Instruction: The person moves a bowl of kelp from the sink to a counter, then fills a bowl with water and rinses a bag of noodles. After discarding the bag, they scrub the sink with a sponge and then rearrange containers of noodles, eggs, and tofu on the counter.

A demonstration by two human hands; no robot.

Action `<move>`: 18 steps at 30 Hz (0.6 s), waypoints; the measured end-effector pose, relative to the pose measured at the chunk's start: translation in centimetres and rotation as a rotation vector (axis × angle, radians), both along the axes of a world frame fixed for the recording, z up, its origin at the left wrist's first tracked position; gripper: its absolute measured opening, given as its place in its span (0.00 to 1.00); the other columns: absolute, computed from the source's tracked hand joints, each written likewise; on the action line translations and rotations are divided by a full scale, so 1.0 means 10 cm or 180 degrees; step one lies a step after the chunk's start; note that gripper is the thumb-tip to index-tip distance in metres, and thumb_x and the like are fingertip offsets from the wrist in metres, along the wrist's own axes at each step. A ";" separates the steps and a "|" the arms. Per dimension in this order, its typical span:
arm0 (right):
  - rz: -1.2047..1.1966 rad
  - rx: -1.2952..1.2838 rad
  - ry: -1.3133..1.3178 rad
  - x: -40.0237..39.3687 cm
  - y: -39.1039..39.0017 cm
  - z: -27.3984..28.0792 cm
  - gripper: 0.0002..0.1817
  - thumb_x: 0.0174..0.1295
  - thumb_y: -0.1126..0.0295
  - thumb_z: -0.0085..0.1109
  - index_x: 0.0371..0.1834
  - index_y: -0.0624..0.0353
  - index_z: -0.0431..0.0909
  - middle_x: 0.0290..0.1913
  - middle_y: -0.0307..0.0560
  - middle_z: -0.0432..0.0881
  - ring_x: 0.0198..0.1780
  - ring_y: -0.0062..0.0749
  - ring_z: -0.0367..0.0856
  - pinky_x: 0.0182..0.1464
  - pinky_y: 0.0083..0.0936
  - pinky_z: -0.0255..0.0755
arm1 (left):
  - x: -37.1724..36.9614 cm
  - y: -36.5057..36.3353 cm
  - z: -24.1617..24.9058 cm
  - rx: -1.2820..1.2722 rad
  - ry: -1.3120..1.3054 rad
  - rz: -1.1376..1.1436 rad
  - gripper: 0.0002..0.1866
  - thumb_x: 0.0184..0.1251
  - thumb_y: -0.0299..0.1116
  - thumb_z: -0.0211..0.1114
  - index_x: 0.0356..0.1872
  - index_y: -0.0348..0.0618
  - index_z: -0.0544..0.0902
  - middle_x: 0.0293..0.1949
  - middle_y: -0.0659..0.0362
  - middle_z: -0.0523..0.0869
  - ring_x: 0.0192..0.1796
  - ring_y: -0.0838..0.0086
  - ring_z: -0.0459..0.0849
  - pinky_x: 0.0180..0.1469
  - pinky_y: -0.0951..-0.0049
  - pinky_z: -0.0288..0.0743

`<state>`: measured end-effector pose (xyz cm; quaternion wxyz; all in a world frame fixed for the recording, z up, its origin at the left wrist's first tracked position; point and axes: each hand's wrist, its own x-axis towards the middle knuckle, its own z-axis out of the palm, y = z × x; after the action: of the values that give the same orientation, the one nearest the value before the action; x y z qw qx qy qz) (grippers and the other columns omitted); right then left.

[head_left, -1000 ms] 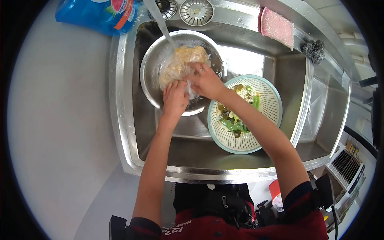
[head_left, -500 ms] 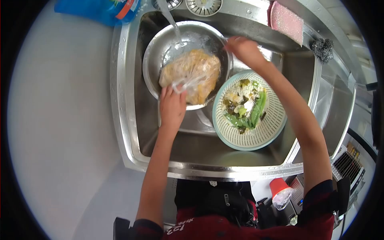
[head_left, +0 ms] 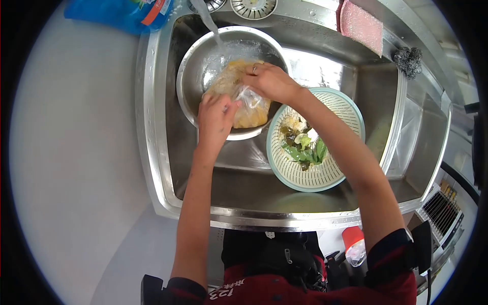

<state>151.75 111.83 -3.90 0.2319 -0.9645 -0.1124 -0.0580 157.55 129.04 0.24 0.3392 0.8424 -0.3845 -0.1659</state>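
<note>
A clear plastic bag [head_left: 251, 109] with yellowish-brown contents lies in a round metal bowl [head_left: 188, 68] in the sink. Water from the faucet runs into the bowl's upper part. My left hand [head_left: 217, 114] has its fingers closed on the bag's lower left side. From the right, my right hand [head_left: 269, 81], with a ring on one finger, grips the top of the same bag. Just right of the bowl, a pale green-rimmed strainer basket [head_left: 325, 178] holds green leaves and whitish food scraps, partly hidden under my right forearm.
The metal sink [head_left: 244, 195] surrounds both vessels. Behind it are a drain strainer [head_left: 254, 7], a pink cloth [head_left: 361, 26] and a steel wool scrubber [head_left: 408, 62]. A blue package [head_left: 119, 15] lies at the upper left. Below right is a red container [head_left: 352, 237].
My right hand has moved left from the bowl's right rim onto the bag. My left hand has shifted slightly up, its fingers now more curled. The bag sits slightly differently.
</note>
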 end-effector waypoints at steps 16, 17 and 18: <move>-0.1061 0.1317 -0.0015 -0.13 0.37 0.11 0.13 0.45 0.76 0.51 0.38 0.58 0.67 0.44 0.52 0.65 0.37 0.44 0.71 0.35 0.31 0.68 | -0.36 -0.01 0.07 -0.0027 0.0607 0.0695 0.11 0.46 0.22 0.54 0.35 0.37 0.70 0.35 0.53 0.69 0.34 0.61 0.73 0.36 0.66 0.67; -0.0988 0.1319 0.0080 -0.15 0.37 0.07 0.14 0.45 0.75 0.51 0.39 0.57 0.67 0.43 0.53 0.65 0.37 0.45 0.70 0.35 0.31 0.68 | -0.37 -0.02 -0.06 -0.0233 0.0596 0.0787 0.11 0.46 0.21 0.53 0.35 0.37 0.70 0.34 0.53 0.70 0.33 0.62 0.73 0.35 0.67 0.67; -0.0985 0.1318 0.0079 -0.16 0.37 0.03 0.14 0.45 0.75 0.51 0.39 0.57 0.67 0.43 0.53 0.65 0.37 0.45 0.70 0.35 0.31 0.68 | -0.37 -0.03 -0.18 -0.0437 0.0587 0.0877 0.11 0.46 0.21 0.53 0.35 0.36 0.69 0.34 0.53 0.70 0.31 0.63 0.74 0.34 0.67 0.68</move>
<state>150.11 115.56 -3.57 0.4141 -0.9028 0.0537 -0.1027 153.88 128.77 -1.56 0.4493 0.8431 -0.2431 -0.1677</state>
